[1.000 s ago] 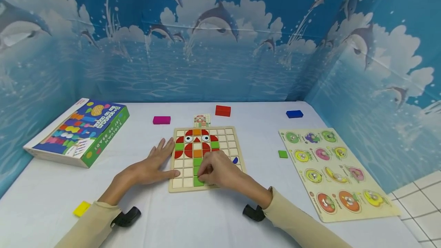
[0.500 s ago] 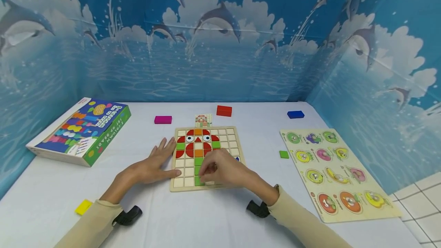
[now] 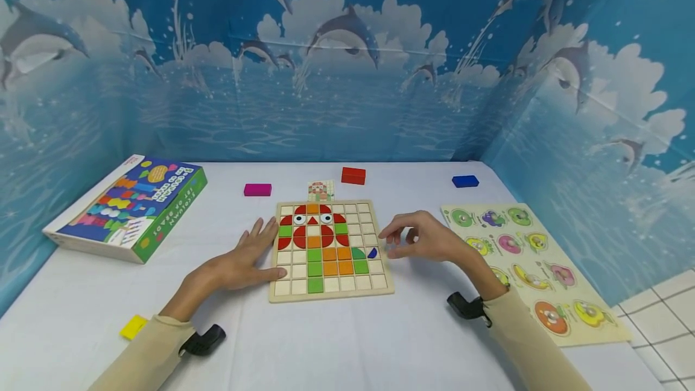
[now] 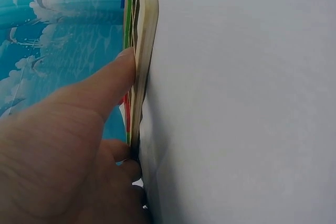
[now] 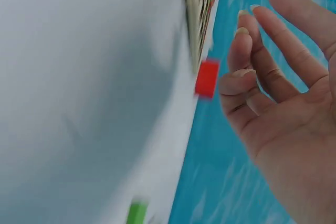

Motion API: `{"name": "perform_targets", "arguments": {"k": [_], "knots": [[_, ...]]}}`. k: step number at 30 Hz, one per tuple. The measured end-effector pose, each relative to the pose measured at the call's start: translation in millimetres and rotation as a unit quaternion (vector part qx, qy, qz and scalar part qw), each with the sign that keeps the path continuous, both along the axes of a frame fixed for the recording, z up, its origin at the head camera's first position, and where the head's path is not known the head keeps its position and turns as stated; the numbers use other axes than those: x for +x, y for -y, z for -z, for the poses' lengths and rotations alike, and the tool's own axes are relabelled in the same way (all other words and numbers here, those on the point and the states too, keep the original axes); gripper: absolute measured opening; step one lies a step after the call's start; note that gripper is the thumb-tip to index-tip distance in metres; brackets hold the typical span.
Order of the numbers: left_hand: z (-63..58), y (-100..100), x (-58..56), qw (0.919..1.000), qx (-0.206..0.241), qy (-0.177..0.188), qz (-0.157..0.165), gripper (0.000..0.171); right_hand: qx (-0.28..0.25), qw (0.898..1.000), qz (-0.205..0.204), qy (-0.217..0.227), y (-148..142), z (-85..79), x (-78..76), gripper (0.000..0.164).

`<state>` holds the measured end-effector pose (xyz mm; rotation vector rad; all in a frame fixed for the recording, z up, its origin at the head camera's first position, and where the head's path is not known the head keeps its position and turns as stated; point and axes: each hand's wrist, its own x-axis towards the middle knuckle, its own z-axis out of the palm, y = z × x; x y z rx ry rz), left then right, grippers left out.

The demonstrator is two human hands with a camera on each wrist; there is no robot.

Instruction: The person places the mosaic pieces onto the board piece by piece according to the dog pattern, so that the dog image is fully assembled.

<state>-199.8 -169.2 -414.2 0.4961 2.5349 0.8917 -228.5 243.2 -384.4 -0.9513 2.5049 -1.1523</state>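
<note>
A wooden grid board (image 3: 285, 288) lies on the table, with coloured tiles forming a red, green and orange figure with two eyes. Green tiles (image 3: 315, 269) run down beside several orange tiles (image 3: 337, 260), and a small blue curved piece (image 3: 372, 253) sits near the right rim. My left hand (image 3: 239, 264) rests at the board's left side, its thumb over the edge. Off the right edge, my right hand (image 3: 423, 236) hovers with loosely bent fingers and holds nothing. A green piece (image 5: 137, 212) shows blurred below that hand in the right wrist view.
A small pattern card (image 3: 321, 190) lies behind the board. Magenta (image 3: 257, 189), red (image 3: 353, 175) and blue (image 3: 465, 181) blocks stand along the back. A toy box (image 3: 130, 204) is at left, a yellow block (image 3: 133, 327) at front left, and a fruit puzzle board (image 3: 583, 336) at right.
My right hand has left the green tiles at the board's lower middle and moved right, past the edge, uncovering the orange tiles. The left hand stays in place.
</note>
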Motion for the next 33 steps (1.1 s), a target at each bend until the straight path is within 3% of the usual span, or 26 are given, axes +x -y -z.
{"name": "perform_targets", "arguments": {"k": [8,14,20,28,33], "knots": [[1.5,-0.3,-1.0,1.0000,-0.003,0.000,0.000,0.113,0.042,0.995,0.073,-0.054,-61.3,10.3,-4.9,0.033],[2.2,1.0,1.6,1.0000,0.000,-0.003,0.007,0.112,0.057,0.991,0.112,-0.052,-90.1,16.6,-2.4,0.039],[3.2,2.7,1.3,1.0000,-0.003,-0.001,-0.001,0.114,0.060,0.991,0.116,-0.033,-103.5,14.9,-4.7,0.034],[5.3,3.0,2.1,1.0000,0.002,-0.006,0.004,0.112,0.083,0.987,0.135,-0.021,-110.7,14.3,-4.6,0.016],[2.4,2.4,0.3,1.0000,-0.003,-0.002,0.001,0.113,0.093,0.986,0.139,-0.004,-106.6,9.6,-5.5,0.016]]}}
